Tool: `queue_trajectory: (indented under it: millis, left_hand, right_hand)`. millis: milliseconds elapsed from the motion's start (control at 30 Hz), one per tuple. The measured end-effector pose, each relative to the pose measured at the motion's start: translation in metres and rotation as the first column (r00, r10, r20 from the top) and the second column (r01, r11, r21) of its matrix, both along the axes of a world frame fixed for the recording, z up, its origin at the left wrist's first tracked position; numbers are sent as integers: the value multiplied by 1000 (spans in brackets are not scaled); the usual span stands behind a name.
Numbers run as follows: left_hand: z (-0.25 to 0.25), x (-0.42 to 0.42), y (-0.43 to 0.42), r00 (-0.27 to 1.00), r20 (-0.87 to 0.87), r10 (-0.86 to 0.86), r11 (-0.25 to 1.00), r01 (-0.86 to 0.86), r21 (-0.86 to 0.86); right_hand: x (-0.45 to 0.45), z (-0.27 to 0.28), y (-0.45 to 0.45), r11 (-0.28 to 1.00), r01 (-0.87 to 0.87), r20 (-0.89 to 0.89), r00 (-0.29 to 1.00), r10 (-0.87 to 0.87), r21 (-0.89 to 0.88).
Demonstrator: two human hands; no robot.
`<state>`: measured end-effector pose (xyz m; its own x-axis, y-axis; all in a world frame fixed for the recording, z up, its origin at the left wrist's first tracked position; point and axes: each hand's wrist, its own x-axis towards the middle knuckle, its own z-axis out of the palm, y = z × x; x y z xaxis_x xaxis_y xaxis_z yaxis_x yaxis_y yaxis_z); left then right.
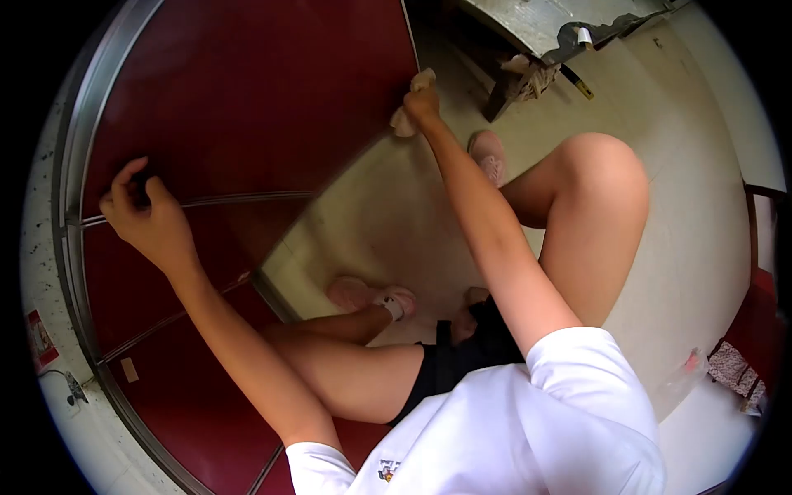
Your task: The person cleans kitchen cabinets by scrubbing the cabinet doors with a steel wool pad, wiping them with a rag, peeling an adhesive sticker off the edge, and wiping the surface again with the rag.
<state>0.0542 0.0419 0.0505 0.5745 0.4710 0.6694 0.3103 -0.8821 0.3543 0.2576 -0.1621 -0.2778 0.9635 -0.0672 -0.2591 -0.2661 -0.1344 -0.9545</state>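
A crumpled beige cloth (403, 124) is bunched in my right hand (422, 104), whose fingers are closed around it. That hand is at the right edge of a dark red panel (272, 91), and the cloth seems to touch the edge. Near the panel's left side is my left hand (153, 227), its fingers bent and the thumb apart from them. Between thumb and fingers lies a dark patch that I cannot make out. Whether the left fingertips touch the panel is hard to tell.
Silver metal framing (78, 148) borders the red panels on the left. A worn table (528, 25) with a ragged edge stands at the upper right, a yellow-and-black tool (577, 82) by it. My legs and pink shoes (487, 153) are over the pale floor (685, 165). A clear plastic bag (683, 375) lies right.
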Motion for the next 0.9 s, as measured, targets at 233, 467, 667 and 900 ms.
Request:
queue_trajectory:
  millis: [233,467,667,900]
  left_hand:
    - [-1,4,0,999,34,-38,999,39,-38]
    - [-1,6,-2,995,36,-91,996,90,25]
    - [-2,3,-1,994,42,-101,995,100,18]
    - [-5,6,3,1000,25,-4,1000,5,-28]
  right_hand:
    - [9,-3,-1,994,38,15,999,-37,-106]
    - [39,-4,-9,953,-302,-316,901,297,36]
    - [-37,171,7,929,-368,49,929,366,45]
    - [-59,149,36,972,-194,355,907,229,-132]
